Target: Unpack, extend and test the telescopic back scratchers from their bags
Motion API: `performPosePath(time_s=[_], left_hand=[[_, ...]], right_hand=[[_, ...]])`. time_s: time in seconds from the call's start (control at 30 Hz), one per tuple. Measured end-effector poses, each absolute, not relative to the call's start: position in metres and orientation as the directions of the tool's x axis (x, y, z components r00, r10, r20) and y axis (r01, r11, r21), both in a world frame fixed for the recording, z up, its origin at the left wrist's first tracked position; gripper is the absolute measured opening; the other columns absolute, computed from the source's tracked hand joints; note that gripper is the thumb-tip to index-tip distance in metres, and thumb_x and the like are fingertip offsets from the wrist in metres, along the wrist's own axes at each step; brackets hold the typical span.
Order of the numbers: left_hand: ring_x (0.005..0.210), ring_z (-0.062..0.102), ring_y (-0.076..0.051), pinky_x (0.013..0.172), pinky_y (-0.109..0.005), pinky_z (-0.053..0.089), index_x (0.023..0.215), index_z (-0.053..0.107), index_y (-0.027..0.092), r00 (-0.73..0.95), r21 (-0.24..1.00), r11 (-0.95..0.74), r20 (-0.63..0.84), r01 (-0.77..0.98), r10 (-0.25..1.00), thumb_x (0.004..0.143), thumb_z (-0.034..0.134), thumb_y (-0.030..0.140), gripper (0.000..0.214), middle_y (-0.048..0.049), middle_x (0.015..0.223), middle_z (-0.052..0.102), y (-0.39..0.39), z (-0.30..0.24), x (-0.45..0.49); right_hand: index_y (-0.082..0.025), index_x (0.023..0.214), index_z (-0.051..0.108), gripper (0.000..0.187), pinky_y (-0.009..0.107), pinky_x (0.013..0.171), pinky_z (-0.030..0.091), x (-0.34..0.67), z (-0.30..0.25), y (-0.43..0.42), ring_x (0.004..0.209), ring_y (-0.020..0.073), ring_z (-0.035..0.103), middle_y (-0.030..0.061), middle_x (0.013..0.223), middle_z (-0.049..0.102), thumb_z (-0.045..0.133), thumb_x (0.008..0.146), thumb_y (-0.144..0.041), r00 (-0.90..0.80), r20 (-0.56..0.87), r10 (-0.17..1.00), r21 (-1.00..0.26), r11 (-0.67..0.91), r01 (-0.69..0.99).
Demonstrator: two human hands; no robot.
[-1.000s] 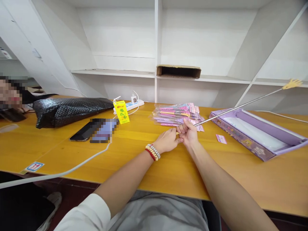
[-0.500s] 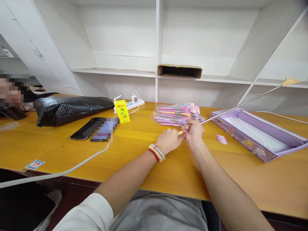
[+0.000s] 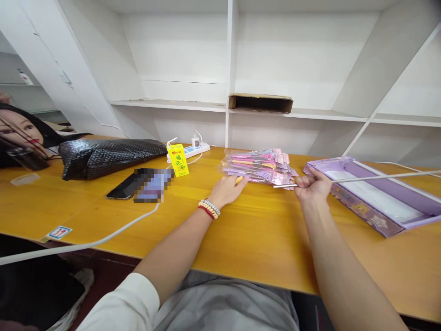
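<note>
My left hand [image 3: 225,191] is closed around a yellow handle [image 3: 239,180], whose tip shows above the fingers. My right hand [image 3: 313,186] grips the thin metal rod [image 3: 386,177] of a back scratcher. A gap separates the rod's bare left end from the handle. To the right, the rod runs across a purple box and out of view, so its hand-shaped tip cannot be seen. Just beyond my hands lie several back scratchers in clear bags [image 3: 258,164], with pink and yellow parts. The open purple box [image 3: 365,209] is beside my right hand.
A yellow drink carton [image 3: 178,161] stands before a white power strip [image 3: 201,148]. Left of it are two phones [image 3: 126,186], a black wrapped parcel [image 3: 110,156] and a mannequin head [image 3: 29,124]. A white cable [image 3: 113,233] crosses the table. A cardboard box [image 3: 261,104] sits on the shelf.
My hands have moved apart, left hand leftward and right hand rightward. The yellow handle has come away from the metal rod. The rod's far end has swung down and out of view.
</note>
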State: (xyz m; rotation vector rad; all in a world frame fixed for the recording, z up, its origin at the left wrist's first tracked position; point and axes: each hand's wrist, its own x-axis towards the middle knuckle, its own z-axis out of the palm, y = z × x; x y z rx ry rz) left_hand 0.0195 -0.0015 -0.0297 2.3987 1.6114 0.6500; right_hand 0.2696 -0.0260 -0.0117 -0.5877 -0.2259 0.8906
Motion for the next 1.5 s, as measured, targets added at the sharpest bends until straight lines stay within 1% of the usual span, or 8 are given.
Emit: performPosePath(time_s=[0.17, 0.33, 0.5, 0.7, 0.93, 1.27, 1.4, 1.5], left_hand=[[0.078, 0.057, -0.020, 0.068, -0.030, 0.040, 0.097, 0.052, 0.018, 0.419, 0.415, -0.545, 0.360, 0.728, 0.833, 0.091, 0.016, 0.049, 0.047, -0.0079, 0.087, 0.061, -0.007, -0.038, 0.031], [0.084, 0.057, -0.019, 0.072, -0.029, 0.042, 0.094, 0.056, 0.020, 0.501, 0.386, -0.629, 0.387, 0.674, 0.774, 0.091, 0.024, 0.048, 0.042, -0.0069, 0.092, 0.062, -0.007, -0.040, 0.027], [0.079, 0.060, -0.022, 0.068, -0.030, 0.042, 0.089, 0.062, 0.020, 0.356, 0.328, -0.440, 0.285, 0.836, 0.890, 0.089, 0.025, 0.047, 0.046, -0.0100, 0.084, 0.066, 0.006, -0.034, 0.015], [0.085, 0.062, -0.024, 0.067, -0.028, 0.044, 0.090, 0.065, 0.014, 0.194, 0.234, -0.191, 0.009, 0.953, 0.981, 0.078, 0.045, 0.031, 0.028, -0.0163, 0.089, 0.066, 0.041, -0.013, -0.023], [0.093, 0.060, -0.031, 0.072, -0.036, 0.046, 0.095, 0.061, 0.012, -0.034, 0.158, 0.012, 0.137, 0.987, 0.990, 0.076, 0.052, 0.035, 0.031, -0.0204, 0.094, 0.063, 0.047, -0.017, -0.053], [0.093, 0.058, -0.031, 0.072, -0.038, 0.045, 0.096, 0.061, 0.010, -0.296, 0.161, 0.271, 0.157, 0.949, 0.942, 0.078, 0.046, 0.028, 0.029, -0.0204, 0.098, 0.061, 0.047, -0.033, -0.080], [0.106, 0.049, -0.034, 0.084, -0.043, 0.040, 0.101, 0.059, 0.005, -0.148, 0.104, 0.115, 0.413, 0.988, 0.898, 0.081, 0.044, 0.033, 0.037, -0.0234, 0.108, 0.055, 0.034, -0.026, -0.066], [0.103, 0.052, -0.025, 0.088, -0.035, 0.039, 0.106, 0.056, 0.013, 0.236, 0.191, -0.352, 0.453, 0.916, 0.860, 0.089, 0.028, 0.043, 0.045, -0.0150, 0.107, 0.058, 0.008, -0.016, -0.034]], right_hand=[[-0.019, 0.055, 0.016, 0.038, 0.020, 0.029, 0.017, 0.230, -0.019, -0.025, 0.031, 0.0054, 0.013, -0.0092, 0.040, 0.011, 0.051, 0.067, -0.014, 0.405, 0.013, 0.914, -0.615, 0.327, -0.718], [-0.019, 0.052, 0.024, 0.040, 0.022, 0.034, 0.025, 0.213, -0.028, -0.030, 0.032, 0.0074, 0.023, -0.0070, 0.038, 0.023, 0.051, 0.076, -0.036, 0.097, 0.060, 0.993, -0.653, 0.112, -0.749], [-0.019, 0.052, 0.033, 0.041, 0.026, 0.041, 0.036, 0.206, -0.037, -0.030, 0.037, 0.0110, 0.036, -0.0040, 0.040, 0.032, 0.046, 0.080, -0.047, -0.091, 0.089, 0.992, -0.704, -0.002, -0.710], [-0.020, 0.052, 0.039, 0.040, 0.029, 0.047, 0.043, 0.197, -0.035, -0.033, 0.041, 0.0130, 0.043, -0.0027, 0.042, 0.038, 0.046, 0.080, -0.048, -0.103, 0.131, 0.986, -0.747, 0.030, -0.664], [-0.019, 0.052, 0.040, 0.035, 0.030, 0.051, 0.047, 0.186, -0.037, -0.037, 0.045, 0.0138, 0.049, -0.0036, 0.043, 0.039, 0.057, 0.075, -0.039, -0.076, 0.120, 0.990, -0.794, 0.050, -0.606], [-0.017, 0.050, 0.047, 0.045, 0.032, 0.056, 0.049, 0.174, -0.041, -0.040, 0.049, 0.0149, 0.053, -0.0008, 0.045, 0.045, 0.053, 0.078, -0.051, -0.193, 0.143, 0.971, -0.809, 0.002, -0.588], [-0.017, 0.052, 0.049, 0.044, 0.032, 0.057, 0.048, 0.172, -0.044, -0.038, 0.050, 0.0146, 0.053, -0.0005, 0.046, 0.047, 0.053, 0.079, -0.052, -0.171, 0.167, 0.971, -0.800, 0.032, -0.600], [-0.018, 0.053, 0.048, 0.045, 0.032, 0.059, 0.048, 0.169, -0.045, -0.038, 0.052, 0.0146, 0.052, -0.0008, 0.047, 0.046, 0.052, 0.079, -0.054, -0.113, 0.171, 0.979, -0.787, 0.066, -0.613]])
